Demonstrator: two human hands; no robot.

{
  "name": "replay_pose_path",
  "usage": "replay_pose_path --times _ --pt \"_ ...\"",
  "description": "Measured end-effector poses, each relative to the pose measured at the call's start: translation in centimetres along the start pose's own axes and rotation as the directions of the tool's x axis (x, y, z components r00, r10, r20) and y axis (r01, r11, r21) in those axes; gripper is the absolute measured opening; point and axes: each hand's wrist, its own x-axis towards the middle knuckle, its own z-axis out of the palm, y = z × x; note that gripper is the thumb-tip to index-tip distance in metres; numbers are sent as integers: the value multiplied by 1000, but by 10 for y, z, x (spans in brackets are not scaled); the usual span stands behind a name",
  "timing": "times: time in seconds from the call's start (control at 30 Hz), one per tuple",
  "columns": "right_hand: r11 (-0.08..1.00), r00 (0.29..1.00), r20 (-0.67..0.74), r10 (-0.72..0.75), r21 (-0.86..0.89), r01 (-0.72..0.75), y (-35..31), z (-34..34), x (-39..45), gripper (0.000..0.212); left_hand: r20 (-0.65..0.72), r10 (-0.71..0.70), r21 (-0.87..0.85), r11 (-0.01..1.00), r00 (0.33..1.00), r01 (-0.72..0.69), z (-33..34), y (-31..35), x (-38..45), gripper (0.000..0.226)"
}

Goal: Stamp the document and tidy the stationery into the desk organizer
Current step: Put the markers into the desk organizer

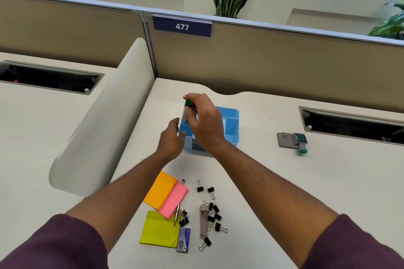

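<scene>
A light blue desk organizer point(231, 120) stands mid-desk. My right hand point(205, 120) hovers over its left side, shut on a pen with a green cap point(187, 103) held upright above a compartment. My left hand point(171, 137) rests against the organizer's left wall, fingers apart. Nearer to me lie orange point(158, 190), pink point(175, 200) and yellow point(158, 228) sticky note pads, a pencil point(179, 203), several black binder clips point(215, 214), a beige case point(204, 220) and an eraser point(184, 240). A teal stamp point(300, 142) lies on its pad at the right.
A curved white divider point(105, 129) borders the desk on the left. A tan partition point(284, 61) with the sign 477 closes the back. Cable slots open at the far left point(50, 78) and right point(349, 124).
</scene>
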Motion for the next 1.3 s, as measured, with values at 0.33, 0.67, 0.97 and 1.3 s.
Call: replay_pose_path --times 0.33,0.67,0.97,1.3 --pt "992 996 60 -71 -99 77 19 17 11 27 14 -11 -26 1000 1000 11 -2 -7 2 60" --pt "916 926 365 98 -396 60 51 15 -7 47 34 26 -25 999 999 -25 -7 -11 8 67" --pt "925 721 623 304 -374 -67 55 9 -16 74 72 142 -8 990 987 -142 -5 11 15 75" --pt "915 825 474 309 -384 -122 50 7 -14 73 26 125 -31 992 992 -125 -6 3 13 76"
